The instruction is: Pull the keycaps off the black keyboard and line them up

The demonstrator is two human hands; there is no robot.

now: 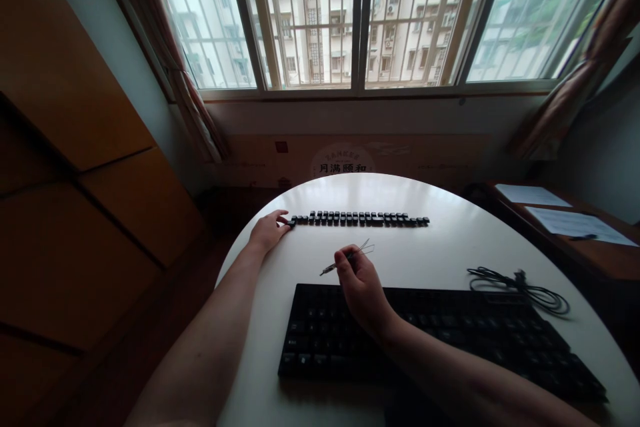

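Observation:
At the far left of the white round table, my left hand [269, 231] has thumb and fingers closed about a black keycap [291, 222]. That keycap is at the left end of a long double row of black keycaps [356, 217]. My right hand [359, 280] is wrapped round a thin wire keycap puller [329, 269], its wire loops sticking out to the upper right and its other end to the lower left. Beneath the right hand and forearm lies a black keyboard [450, 318], partly covered by them; some of its keys are too dark to make out.
A coiled black cable [530, 290] lies on the table [420, 260] behind the keyboard's right part. To the right stands a brown desk [560, 247] with paper sheets [580, 223] and a pen [583, 237]. A barred window, curtains and wooden cabinet surround the table.

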